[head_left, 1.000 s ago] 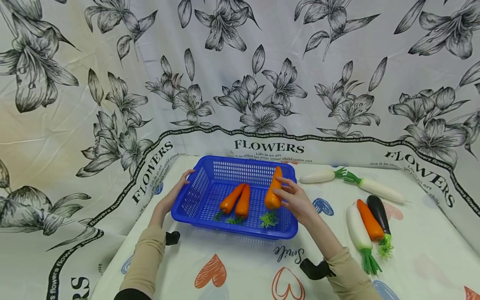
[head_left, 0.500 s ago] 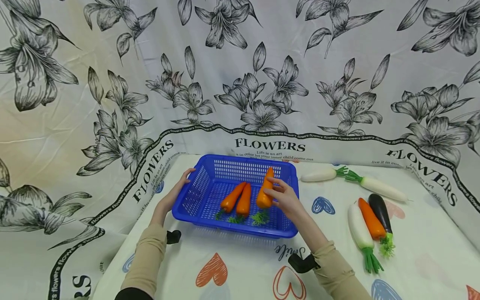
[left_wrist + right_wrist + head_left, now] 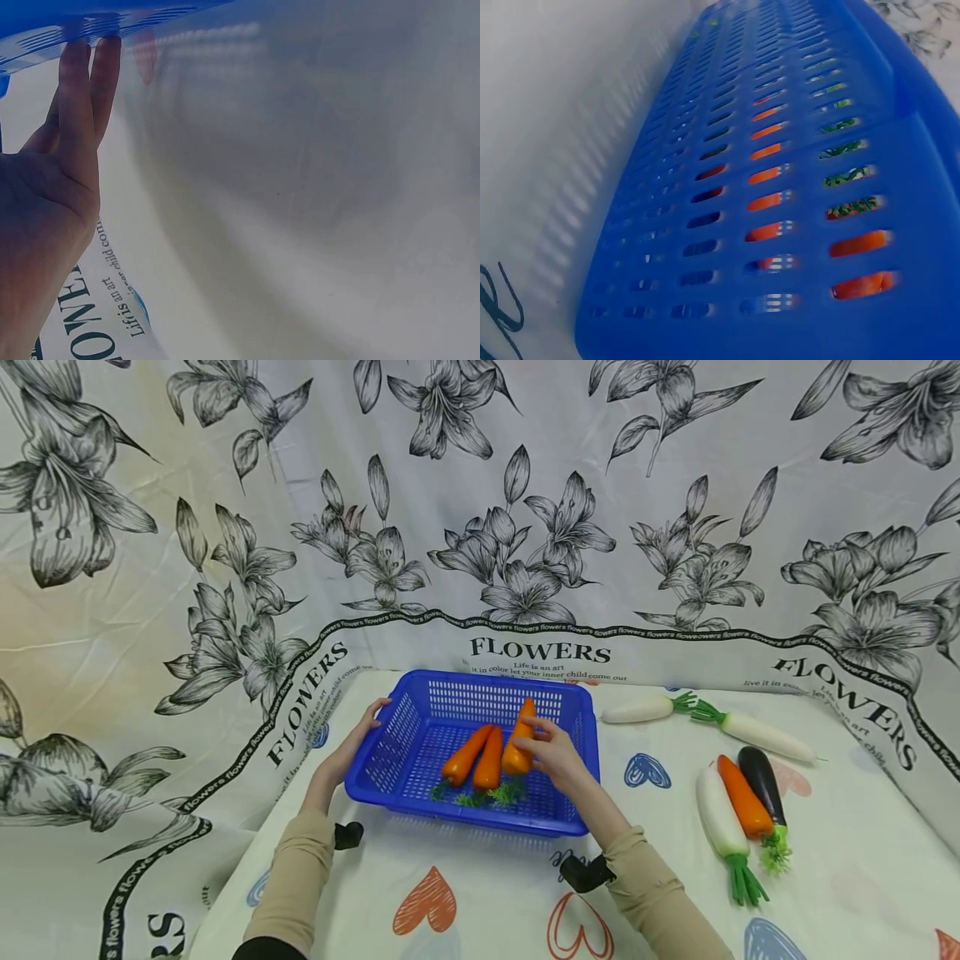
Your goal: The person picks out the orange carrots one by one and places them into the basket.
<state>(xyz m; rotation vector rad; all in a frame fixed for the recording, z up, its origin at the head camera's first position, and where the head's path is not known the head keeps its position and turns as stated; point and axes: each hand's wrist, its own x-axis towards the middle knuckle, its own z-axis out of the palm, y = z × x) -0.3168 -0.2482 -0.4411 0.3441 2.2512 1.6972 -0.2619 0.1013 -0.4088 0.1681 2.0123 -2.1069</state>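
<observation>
At the far left, a beige-sleeved left hand (image 3: 354,741) touches the left end of a blue plastic basket (image 3: 408,803); the left wrist view shows its fingers (image 3: 76,112) nearly straight, tips against the basket. The basket, slotted along its walls, is at the middle of the tabletop (image 3: 360,881), which is covered in white with printed hearts. Inside it, left of centre, a left carrot (image 3: 467,755) and a middle carrot (image 3: 489,762) lie side by side, green tops toward the person. Just right of them, also within the basket, a right-hand carrot (image 3: 517,750) leans with its narrow end upward; the right hand (image 3: 553,752) holds it from the right, its fingers closed about the upper part. Through the slots the right wrist view shows bits of orange and green. Right of the basket, a short white radish (image 3: 637,710) and a longer white radish (image 3: 767,737) lie leaf end to leaf end. Nearer the person, a thick white radish (image 3: 721,810), a loose carrot (image 3: 744,800) and a black eggplant (image 3: 761,783) lie together in a row.
</observation>
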